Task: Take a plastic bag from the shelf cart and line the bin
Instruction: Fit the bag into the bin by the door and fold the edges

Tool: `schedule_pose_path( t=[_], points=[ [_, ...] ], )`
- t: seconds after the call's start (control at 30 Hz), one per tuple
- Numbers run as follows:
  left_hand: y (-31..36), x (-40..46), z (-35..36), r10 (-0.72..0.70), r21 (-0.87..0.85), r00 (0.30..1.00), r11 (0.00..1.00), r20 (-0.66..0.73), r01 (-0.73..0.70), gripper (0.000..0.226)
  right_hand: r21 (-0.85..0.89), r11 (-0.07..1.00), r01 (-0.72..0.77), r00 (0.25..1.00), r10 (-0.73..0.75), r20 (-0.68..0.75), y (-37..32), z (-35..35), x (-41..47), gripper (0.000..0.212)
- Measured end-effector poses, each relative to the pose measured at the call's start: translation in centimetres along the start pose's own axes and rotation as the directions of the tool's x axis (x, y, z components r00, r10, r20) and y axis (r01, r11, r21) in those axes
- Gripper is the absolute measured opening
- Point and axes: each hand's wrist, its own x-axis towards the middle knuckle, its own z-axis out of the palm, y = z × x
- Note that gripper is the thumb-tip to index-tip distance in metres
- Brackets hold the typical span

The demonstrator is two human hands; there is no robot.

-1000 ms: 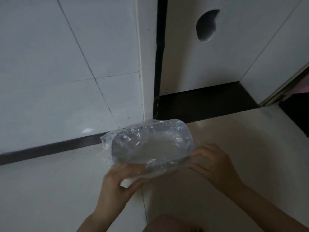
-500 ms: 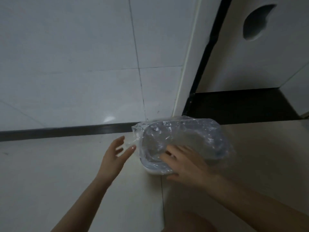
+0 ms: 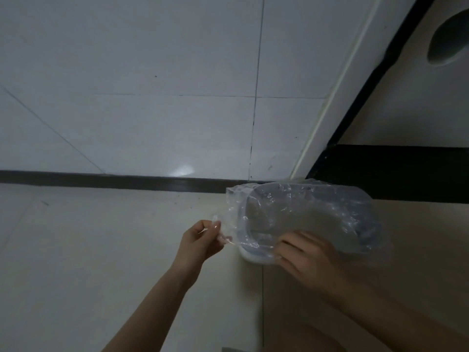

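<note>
A small white bin (image 3: 256, 257) stands on the pale floor at right of centre, close to the wall. A clear plastic bag (image 3: 317, 212) sits inside it, folded over the rim and crinkled around the outside. My left hand (image 3: 203, 240) pinches a loose corner of the bag at the bin's left side and holds it out to the left. My right hand (image 3: 304, 255) rests on the near rim, fingers pressing the bag against the bin. The shelf cart is out of view.
A white tiled wall (image 3: 152, 97) with a dark baseboard (image 3: 114, 180) runs behind the bin. A white panel with a round hole (image 3: 449, 39) and a black strip (image 3: 396, 171) lie at right. Pale floor tiles (image 3: 88, 262) spread to the left.
My left hand, open and apart from the bag half a second ago, has closed on its left corner. My right hand stays on the near rim. The view has shifted left.
</note>
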Motion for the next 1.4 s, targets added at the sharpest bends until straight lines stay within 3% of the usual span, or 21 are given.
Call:
schedule_pose_path(
  t=[0.3, 0.37, 0.47, 0.53, 0.57, 0.63, 0.7, 0.77, 1.03, 1.17, 1.27, 1.4],
  points=[
    [-3.8, 0.9, 0.4, -0.017, 0.202, 0.997, 0.979, -0.081, 0.033, 0.012, 0.033, 0.998, 0.056, 0.991, -0.059, 0.120, 0.0, -0.4, -0.6, 0.014],
    [-3.3, 1.0, -0.3, 0.001, 0.238, 0.995, 0.971, -0.103, 0.023, 0.008, 0.147, 0.989, -0.013, 0.992, -0.006, 0.127, 1.1, -1.7, -0.6, 0.031],
    [-0.4, 1.2, -1.1, 0.244, 0.353, 0.958, 0.919, -0.151, -0.178, 0.035, 0.338, 0.912, -0.233, 0.969, 0.189, 0.158, 5.4, -4.9, -0.1, 0.070],
    [2.4, 0.9, 0.5, 0.363, 0.481, 0.929, 0.803, 0.073, -0.351, 0.068, 0.218, 0.922, -0.318, 0.908, 0.230, 0.350, 9.0, -6.5, 0.3, 0.106],
    [3.5, 0.9, 2.1, 0.381, 0.529, 0.893, 0.720, 0.240, -0.449, 0.085, 0.110, 0.927, -0.357, 0.834, 0.264, 0.484, 10.3, -6.9, 0.7, 0.122],
    [4.4, 1.6, 5.5, 0.343, 0.657, 0.774, 0.410, 0.532, -0.633, 0.112, -0.059, 0.938, -0.343, 0.697, 0.296, 0.653, 12.0, -6.7, 1.1, 0.138],
    [4.4, 2.6, 8.0, 0.224, 0.737, 0.730, 0.070, 0.646, -0.673, 0.125, -0.124, 0.952, -0.279, 0.645, 0.282, 0.710, 12.7, -5.8, 1.2, 0.145],
    [3.8, 3.7, 8.8, 0.157, 0.778, 0.764, -0.058, 0.626, -0.625, 0.129, -0.123, 0.959, -0.255, 0.644, 0.264, 0.718, 13.1, -5.1, 0.9, 0.148],
    [2.9, 4.1, 7.6, 0.104, 0.811, 0.805, -0.021, 0.584, -0.585, 0.139, 0.050, 0.912, -0.408, 0.734, 0.295, 0.612, 13.9, -4.2, -2.2, 0.151],
    [1.9, 4.2, 7.0, 0.155, 0.828, 0.832, 0.111, 0.532, -0.550, 0.137, 0.148, 0.866, -0.477, 0.786, 0.345, 0.514, 14.2, -4.1, -4.2, 0.148],
    [1.6, 4.5, 7.0, 0.179, 0.829, 0.830, 0.100, 0.529, -0.550, 0.137, 0.201, 0.857, -0.474, 0.826, 0.353, 0.440, 14.4, -3.5, -4.9, 0.141],
    [1.8, 4.4, 7.0, 0.158, 0.833, 0.835, 0.101, 0.526, -0.544, 0.137, 0.218, 0.840, -0.496, 0.820, 0.371, 0.435, 14.4, -3.4, -5.2, 0.143]
  ],
)
